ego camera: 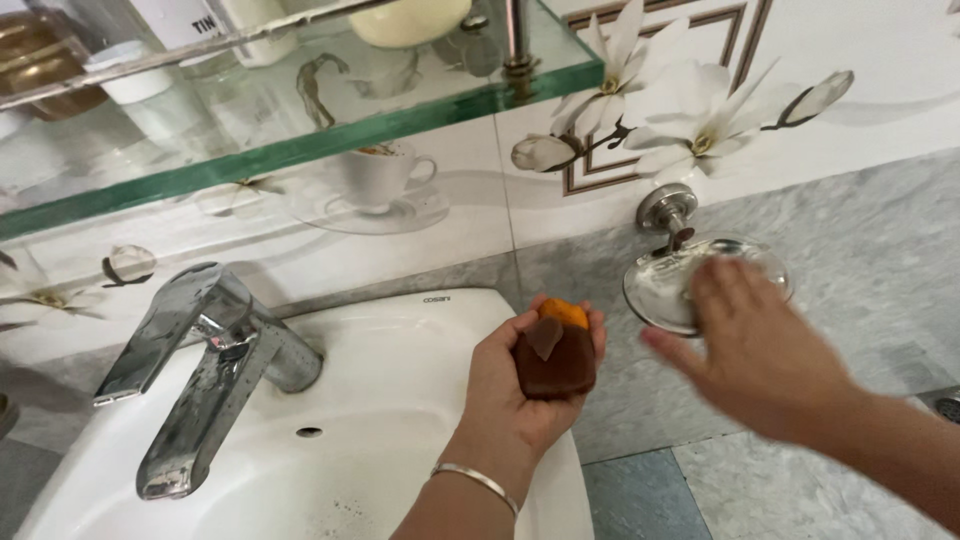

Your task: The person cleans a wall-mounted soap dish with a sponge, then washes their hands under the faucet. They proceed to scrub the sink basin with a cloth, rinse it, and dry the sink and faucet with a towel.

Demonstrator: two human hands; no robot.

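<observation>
The left hand [525, 385] is cupped palm-up over the right rim of the white washbasin [400, 330], its fingers curled around a dark brown bar of soap [556, 362]. A small orange sliver of soap [563, 313] sits pressed against the top end of the bar, near the fingertips. A thin silver bangle [480, 482] circles that wrist.

The right hand [760, 345] is stretched out toward the wall with its fingers spread and loose, grasping nothing. It is blurred, and its fingertips lie in front of the round glass soap dish [660, 290] on a chrome wall bracket [668, 212]; I cannot tell whether they touch the dish.

To the left, a chrome mixer tap [205, 365], spotted with water drops, leans out over the basin. Above it runs a glass shelf [300, 110] with a metal rail, carrying bottles and a pale yellow soap [408, 20]. The wall tiles behind show white flowers [680, 120] and a printed cup and saucer [380, 185], with grey marbled tiles [860, 240] below.
</observation>
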